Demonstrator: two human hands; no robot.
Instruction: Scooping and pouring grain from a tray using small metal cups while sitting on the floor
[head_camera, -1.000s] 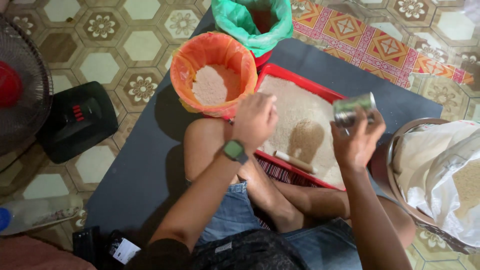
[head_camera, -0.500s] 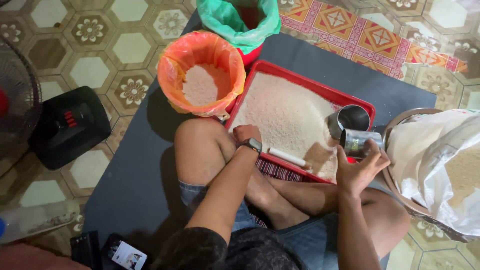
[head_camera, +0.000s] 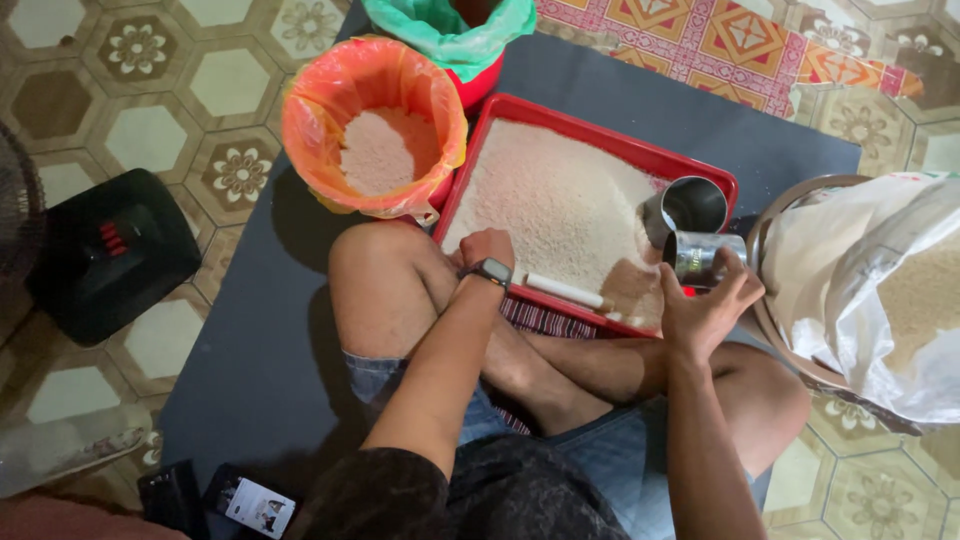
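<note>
Tray (head_camera: 590, 128) lies between lined bucket (head_camera: 330, 170) and sack (head_camera: 880, 290).

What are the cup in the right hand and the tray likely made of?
Cup in the right hand: likely metal, a shiny grey cylinder with reflections. Red tray: probably plastic, with a smooth, uniform, slightly glossy rim; painted metal can't be ruled out.

Shiny metal can (head_camera: 703, 256) tipped over red tray (head_camera: 600, 128).
</note>
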